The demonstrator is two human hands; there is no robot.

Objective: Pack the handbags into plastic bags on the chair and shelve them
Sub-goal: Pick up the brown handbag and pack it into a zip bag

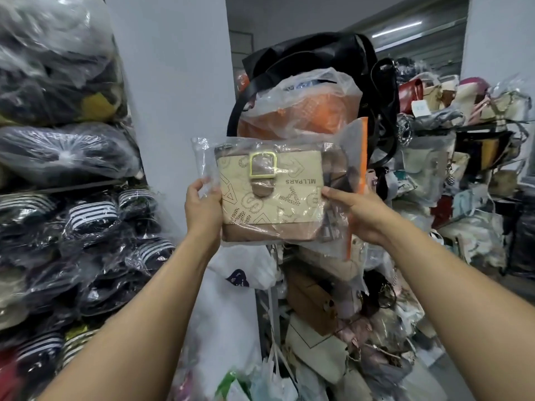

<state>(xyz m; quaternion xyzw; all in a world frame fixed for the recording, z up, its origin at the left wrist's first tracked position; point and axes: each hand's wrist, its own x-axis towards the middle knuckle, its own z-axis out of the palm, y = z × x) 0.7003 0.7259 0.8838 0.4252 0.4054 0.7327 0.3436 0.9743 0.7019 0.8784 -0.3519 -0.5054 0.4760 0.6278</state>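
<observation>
Between left hand [202, 208] and right hand [362, 211], bagged handbag [272, 195], gripped

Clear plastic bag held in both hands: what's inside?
Inside the plastic bag: a beige handbag with brown trim and gold buckle, upside down, strap bunched on the right. Its back and contents are hidden.

You have one beige-and-brown buckled handbag [272, 198], one clear plastic bag [202, 157] around it, one orange plastic-wrapped handbag [304, 114], one black tote [312, 50].
</observation>
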